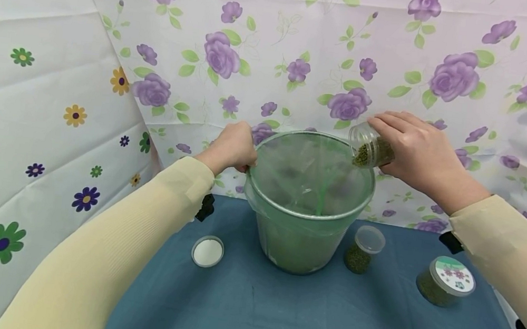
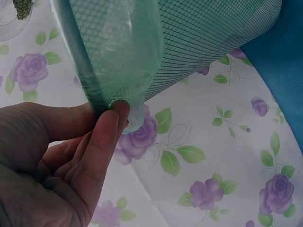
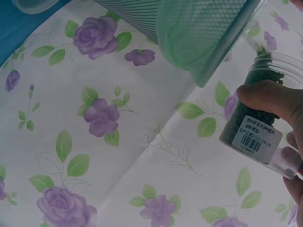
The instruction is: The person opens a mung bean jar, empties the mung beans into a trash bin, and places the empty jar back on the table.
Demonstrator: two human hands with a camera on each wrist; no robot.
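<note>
A mesh wastebasket [image 1: 300, 250] lined with a thin green plastic bag [image 1: 290, 180] stands upright at the back of the table. At its left rim, my left hand [image 1: 235, 146] pinches the bag's edge between thumb and fingers, as the left wrist view shows. My right hand [image 1: 419, 150] grips a clear plastic jar [image 1: 371, 148] by its sides, tilted with its open mouth toward the basket's right rim. Green granules [image 3: 265, 75] lie along the jar's lower side up to its mouth. The jar bears a white barcode label [image 3: 257, 140].
On the blue tablecloth [image 1: 259, 312], a round white lid [image 1: 208, 252] lies left of the basket. To the right stand a jar of granules [image 1: 358, 257] with a clear top and a wider jar [image 1: 437, 290] with a decorated lid. A flowered cloth [image 1: 275, 44] hangs close behind the basket.
</note>
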